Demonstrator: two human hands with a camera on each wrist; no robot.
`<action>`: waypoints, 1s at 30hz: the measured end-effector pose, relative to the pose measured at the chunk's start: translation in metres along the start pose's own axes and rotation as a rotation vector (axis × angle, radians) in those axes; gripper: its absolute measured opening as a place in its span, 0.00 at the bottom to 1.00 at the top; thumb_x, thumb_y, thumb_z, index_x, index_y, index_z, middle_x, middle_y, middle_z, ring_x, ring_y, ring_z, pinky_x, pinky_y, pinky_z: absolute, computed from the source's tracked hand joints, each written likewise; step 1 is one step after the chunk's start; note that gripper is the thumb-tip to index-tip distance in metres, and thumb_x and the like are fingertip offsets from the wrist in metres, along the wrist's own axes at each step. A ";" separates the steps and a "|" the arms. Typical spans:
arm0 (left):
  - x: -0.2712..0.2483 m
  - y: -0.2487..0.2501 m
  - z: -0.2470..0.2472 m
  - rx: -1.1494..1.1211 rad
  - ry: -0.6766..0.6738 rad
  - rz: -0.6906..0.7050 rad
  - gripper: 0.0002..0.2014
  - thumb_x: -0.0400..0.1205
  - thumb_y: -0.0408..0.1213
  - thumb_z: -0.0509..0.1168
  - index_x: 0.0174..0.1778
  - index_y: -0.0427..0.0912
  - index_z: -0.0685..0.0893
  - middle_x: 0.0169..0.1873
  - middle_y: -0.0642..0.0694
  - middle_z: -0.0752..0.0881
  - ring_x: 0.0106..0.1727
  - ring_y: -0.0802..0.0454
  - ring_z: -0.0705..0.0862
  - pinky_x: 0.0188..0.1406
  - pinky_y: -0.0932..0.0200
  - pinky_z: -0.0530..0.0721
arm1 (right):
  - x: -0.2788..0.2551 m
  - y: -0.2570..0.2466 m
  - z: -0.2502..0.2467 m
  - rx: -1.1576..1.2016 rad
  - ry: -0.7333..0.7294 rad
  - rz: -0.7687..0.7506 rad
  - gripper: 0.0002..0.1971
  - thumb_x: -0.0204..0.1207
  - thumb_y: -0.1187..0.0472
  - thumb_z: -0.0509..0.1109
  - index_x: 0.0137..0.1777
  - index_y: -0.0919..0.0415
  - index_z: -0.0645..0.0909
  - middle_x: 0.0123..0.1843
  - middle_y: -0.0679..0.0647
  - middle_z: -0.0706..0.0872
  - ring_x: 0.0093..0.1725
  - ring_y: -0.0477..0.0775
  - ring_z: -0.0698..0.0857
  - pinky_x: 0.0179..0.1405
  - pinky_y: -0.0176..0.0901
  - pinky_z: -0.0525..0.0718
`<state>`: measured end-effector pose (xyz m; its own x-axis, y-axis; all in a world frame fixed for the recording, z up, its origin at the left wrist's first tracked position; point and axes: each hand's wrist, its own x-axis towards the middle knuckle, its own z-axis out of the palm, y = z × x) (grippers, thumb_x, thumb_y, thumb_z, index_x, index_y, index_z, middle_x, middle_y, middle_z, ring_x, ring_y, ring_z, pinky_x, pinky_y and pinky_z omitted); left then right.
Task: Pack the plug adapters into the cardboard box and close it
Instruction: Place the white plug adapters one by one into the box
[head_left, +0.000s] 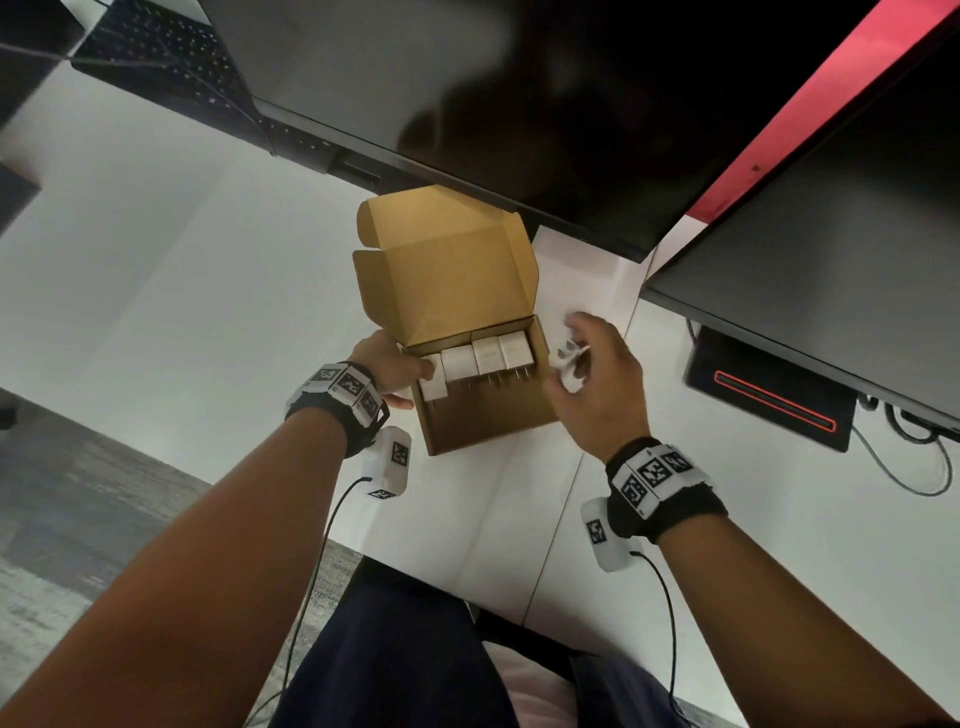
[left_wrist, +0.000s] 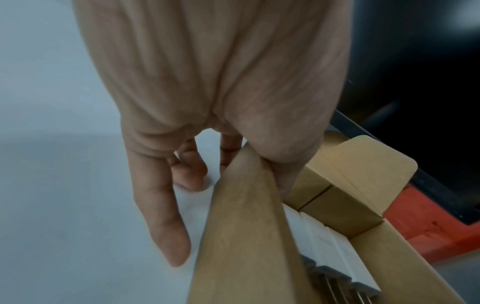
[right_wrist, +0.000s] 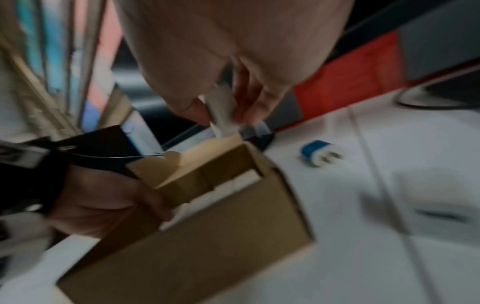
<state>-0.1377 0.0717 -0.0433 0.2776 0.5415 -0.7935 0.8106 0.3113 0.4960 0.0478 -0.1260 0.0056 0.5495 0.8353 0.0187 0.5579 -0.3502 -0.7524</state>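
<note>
Arms reach out from the near edge of the white desk (head_left: 156, 291), each w/ a black wristband. Left hand (head_left: 392, 366) holds the left wall of the cardboard box (head_left: 488, 415): thumb inside, pinching the wall, other fingers (left_wrist: 161, 216) hanging loose outside, tips on the desk. Right hand (head_left: 597, 384) is just beside the box's right wall, fingers curled tight on one white plug adapter (head_left: 569, 366), held up off the desk.

Box sits near the middle of the desk, lid (head_left: 447, 275) open and tipped back toward the far edge. Inside, 4 white adapters (head_left: 480, 361) stand in a row along the far wall, side by side, prongs pointing to the near side. Near half of the box floor is bare.

Farther right on the desk, well apart from the box, lies a blue & white adapter (right_wrist: 320, 153), seen only in the right wrist view, blurry. At the far edge hang 2 dark monitors (head_left: 467, 93), w/ a red strip (head_left: 810, 109) between them.
</note>
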 end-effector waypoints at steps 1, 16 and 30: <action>0.000 0.000 0.000 0.000 -0.003 -0.001 0.28 0.77 0.31 0.76 0.74 0.48 0.80 0.71 0.45 0.83 0.67 0.40 0.87 0.47 0.38 0.98 | 0.002 -0.007 0.006 -0.004 -0.044 -0.036 0.21 0.73 0.65 0.76 0.66 0.57 0.79 0.55 0.54 0.81 0.45 0.49 0.82 0.42 0.32 0.83; -0.007 0.000 -0.002 -0.022 -0.015 0.013 0.22 0.78 0.33 0.75 0.68 0.47 0.83 0.68 0.42 0.83 0.61 0.40 0.89 0.48 0.39 0.98 | -0.004 -0.030 0.093 -0.481 -0.419 0.144 0.09 0.75 0.54 0.78 0.47 0.60 0.89 0.43 0.55 0.90 0.45 0.57 0.88 0.50 0.54 0.91; -0.008 0.008 0.001 -0.013 0.003 -0.009 0.13 0.77 0.32 0.73 0.55 0.49 0.85 0.63 0.44 0.86 0.54 0.48 0.86 0.50 0.39 0.97 | 0.002 0.013 0.005 -0.238 0.106 0.128 0.09 0.76 0.56 0.74 0.38 0.57 0.80 0.35 0.51 0.83 0.32 0.49 0.80 0.33 0.41 0.80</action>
<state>-0.1326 0.0692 -0.0330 0.2687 0.5406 -0.7972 0.8066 0.3261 0.4930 0.0530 -0.1270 -0.0075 0.6794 0.7337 0.0116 0.6036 -0.5499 -0.5773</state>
